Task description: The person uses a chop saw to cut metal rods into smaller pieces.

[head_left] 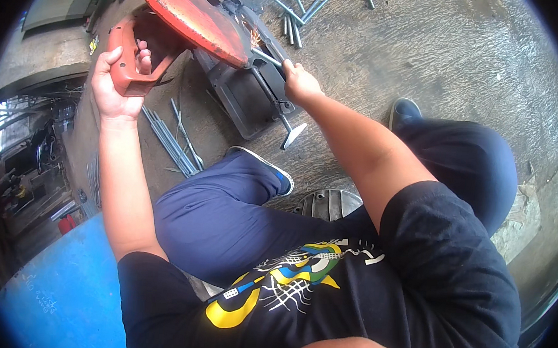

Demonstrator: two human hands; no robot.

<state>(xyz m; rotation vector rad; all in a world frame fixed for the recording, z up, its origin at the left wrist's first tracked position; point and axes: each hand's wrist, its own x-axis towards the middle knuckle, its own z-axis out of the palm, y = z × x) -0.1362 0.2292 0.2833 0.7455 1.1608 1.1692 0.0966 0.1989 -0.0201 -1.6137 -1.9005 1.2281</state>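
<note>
My left hand [113, 91] is wrapped round the orange D-shaped handle [124, 56] of a chop saw. The saw's round red-orange guard [193, 16], scuffed along its rim, covers most of the disc. Small orange sparks [256, 39] show beside the guard. My right hand [301, 83] is closed on the near end of a thin metal rod [266, 57], whose far end reaches into the saw by the sparks. Under the guard is the dark saw base [238, 110], with a clamp screw ending in a pale crank handle [293, 136]. The exact contact of disc and rod is hidden.
Several short cut rods [295, 33] lie on the concrete floor beyond the saw. Longer rods [168, 139] lie in a bundle at its left. A blue rounded surface [67, 288] stands at lower left, and a ribbed metal piece [329, 203] lies between my legs.
</note>
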